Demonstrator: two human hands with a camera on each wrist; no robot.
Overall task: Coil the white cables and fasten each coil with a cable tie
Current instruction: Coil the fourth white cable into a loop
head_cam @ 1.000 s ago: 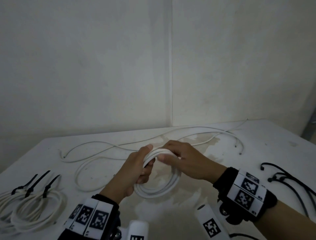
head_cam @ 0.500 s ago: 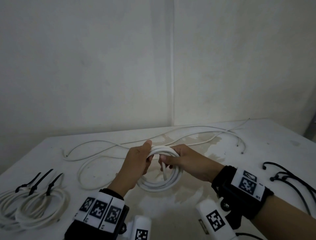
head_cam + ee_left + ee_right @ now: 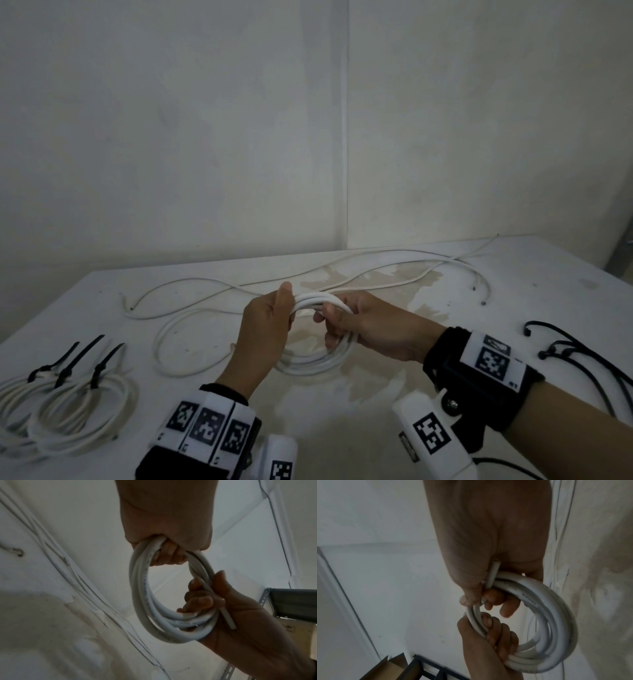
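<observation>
The left hand (image 3: 265,329) grips one side of a white cable coil (image 3: 317,363), with the fingers curled through the loop and the thumb extended along the top of the strands. In the left wrist view, the left hand (image 3: 169,524) closes its fingers around the upper bend of the coil (image 3: 145,592). The right hand (image 3: 371,329) grips the opposite side of the same coil, with the fingers wrapped over the bundled strands. In the right wrist view, the right hand (image 3: 488,540) pinches the strands together, and the cut cable end (image 3: 494,573) lies against the palm beside the coil (image 3: 556,622). The coil is held between both hands just above the desk (image 3: 342,428), with its lower turns hanging toward the stained surface. A loose white cable (image 3: 191,335) lies in an open loop on the desk to the left of the hands. Further loose white cables (image 3: 394,260) run along the far part of the desk toward the wall corner. Finished cable coils (image 3: 68,411) lie at the near left edge of the desk, each fastened with a black cable tie (image 3: 106,363). Loose black cable ties (image 3: 582,356) lie on the desk at the right edge, near the right wrist.
</observation>
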